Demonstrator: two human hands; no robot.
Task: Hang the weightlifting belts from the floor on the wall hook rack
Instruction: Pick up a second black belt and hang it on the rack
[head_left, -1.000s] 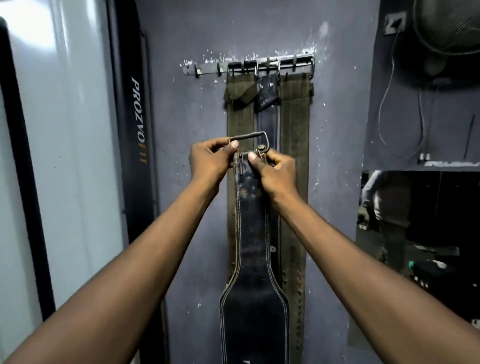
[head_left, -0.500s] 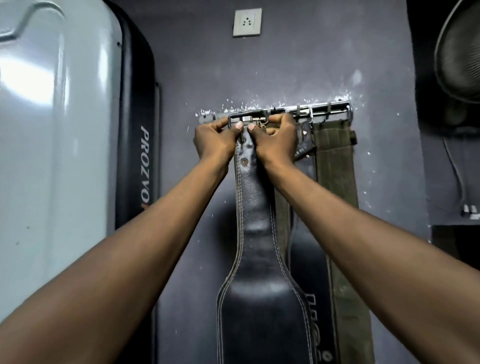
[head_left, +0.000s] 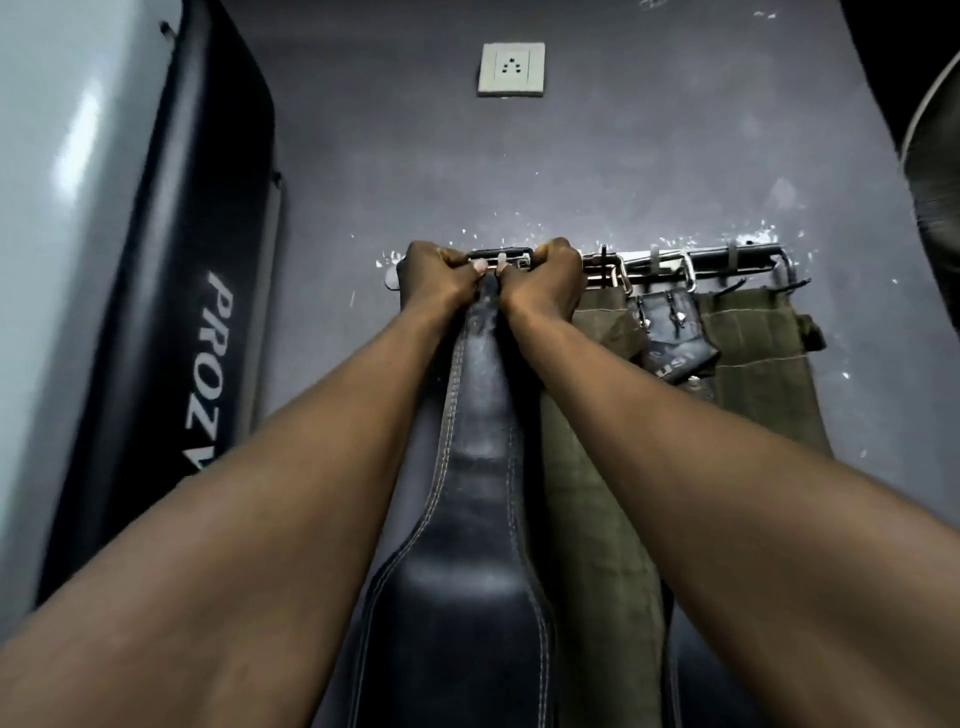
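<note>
A black leather weightlifting belt (head_left: 478, 467) with white stitching hangs down between my forearms. My left hand (head_left: 434, 275) and my right hand (head_left: 545, 280) both grip its top end, pressing the metal buckle (head_left: 501, 257) against the left part of the wall hook rack (head_left: 727, 262). To the right, two olive canvas belts (head_left: 753, 364) and a narrow black belt (head_left: 670, 338) hang from the rack's hooks. Whether the buckle sits over a hook is hidden by my fingers.
A grey wall carries a white power socket (head_left: 511, 70) above the rack. A tall black and grey machine (head_left: 171, 312) with white lettering stands at the left, close to the rack. A dark round fan edge (head_left: 935, 156) shows at the right.
Both hands have lifted the black belt's buckle from chest height up to the rack's left end. The view has tilted upward and closer to the wall.
</note>
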